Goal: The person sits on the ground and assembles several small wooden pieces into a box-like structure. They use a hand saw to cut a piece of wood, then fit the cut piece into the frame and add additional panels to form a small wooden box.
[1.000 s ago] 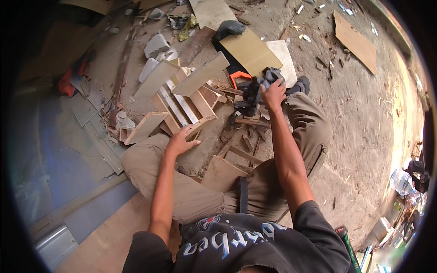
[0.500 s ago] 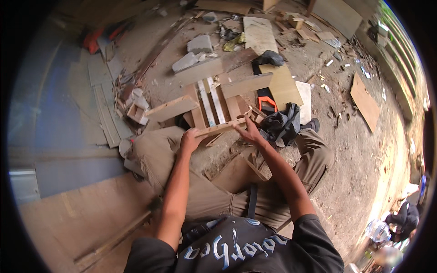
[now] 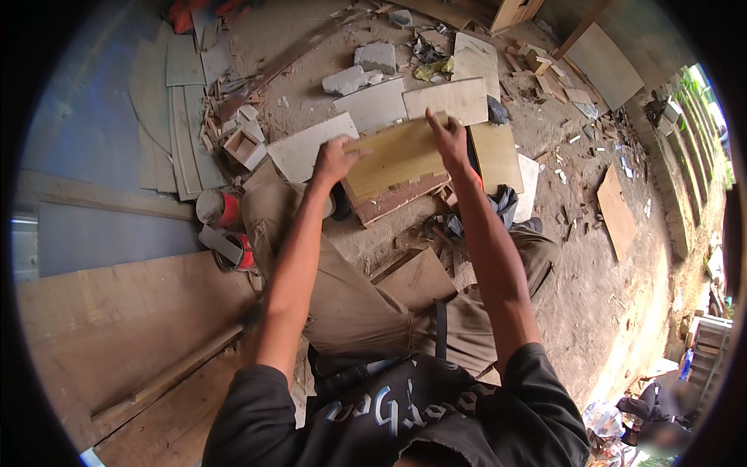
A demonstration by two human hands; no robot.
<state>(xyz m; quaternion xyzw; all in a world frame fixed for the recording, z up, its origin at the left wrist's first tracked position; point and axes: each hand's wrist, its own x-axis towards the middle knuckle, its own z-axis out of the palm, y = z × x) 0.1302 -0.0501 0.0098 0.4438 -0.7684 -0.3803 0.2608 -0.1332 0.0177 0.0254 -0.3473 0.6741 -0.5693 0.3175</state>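
A yellowish wooden board (image 3: 397, 158) is held at its two ends, its broad face tilted toward me. My left hand (image 3: 336, 161) is closed on its left end, and my right hand (image 3: 450, 145) grips the right end with the thumb side up. Just below the board, a reddish-brown wooden piece (image 3: 401, 202) with a rough edge shows, lying between my knees. Whether the board touches it I cannot tell. Pale panels surround the work: one at the left (image 3: 311, 145), one behind (image 3: 372, 105) and one at the right (image 3: 445, 100).
Near my left knee stand red tins (image 3: 227, 208). A small open wooden box (image 3: 243, 148) lies among scraps. Concrete lumps (image 3: 375, 57) sit farther off. A yellow board (image 3: 495, 156) and black plastic (image 3: 504, 204) lie to the right. Another person (image 3: 654, 405) is at the lower right.
Both hands have moved forward and raised the board, turning it from edge-on to show its broad face. The slatted wooden piece is now mostly hidden behind it. My view has shifted too.
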